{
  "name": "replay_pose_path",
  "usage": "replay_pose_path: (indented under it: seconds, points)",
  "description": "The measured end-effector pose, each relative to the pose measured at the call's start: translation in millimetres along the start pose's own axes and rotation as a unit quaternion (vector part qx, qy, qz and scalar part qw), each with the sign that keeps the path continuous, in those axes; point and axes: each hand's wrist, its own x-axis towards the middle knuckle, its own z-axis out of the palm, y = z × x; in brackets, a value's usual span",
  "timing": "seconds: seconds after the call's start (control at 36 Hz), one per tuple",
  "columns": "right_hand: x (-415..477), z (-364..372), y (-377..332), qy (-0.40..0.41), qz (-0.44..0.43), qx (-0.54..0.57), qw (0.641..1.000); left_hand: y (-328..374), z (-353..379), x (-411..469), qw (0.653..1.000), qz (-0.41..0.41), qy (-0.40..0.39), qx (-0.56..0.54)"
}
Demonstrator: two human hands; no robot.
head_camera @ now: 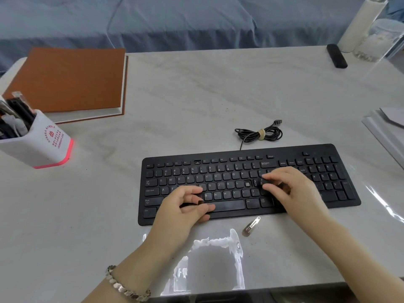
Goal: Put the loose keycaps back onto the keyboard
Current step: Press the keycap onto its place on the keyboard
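Note:
A black keyboard lies flat on the pale table. One socket in the home row, right of L, is bare with no cap. My left hand is over the keyboard's lower left and pinches a small dark keycap between thumb and fingers, above the space bar. My right hand hovers over the right end of the letter block and grips another black keycap in its fingertips, just right of the bare socket. The keys under both hands are hidden.
A metal hair clip lies just in front of the keyboard. The coiled keyboard cable sits behind it. A white pen holder and a brown book are at the left, papers at the right edge, a black remote far right.

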Motion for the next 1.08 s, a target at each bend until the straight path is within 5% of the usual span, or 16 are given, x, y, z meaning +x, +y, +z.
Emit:
replay_pose_path:
  seconds: [0.56,0.78,1.08]
  points:
    - [8.7,28.7,-1.0,0.003,-0.026,-0.071,0.997,-3.6,-10.7,3.4,0.989,0.081,0.044,0.117]
    - [9.5,29.9,4.5,0.039,-0.121,-0.121,0.985,1.0,-8.1,-0.5,0.983,0.130,0.056,0.119]
    - [9.9,28.6,5.6,0.027,-0.112,-0.112,0.987,0.7,-8.3,0.0,0.982,0.135,0.056,0.121]
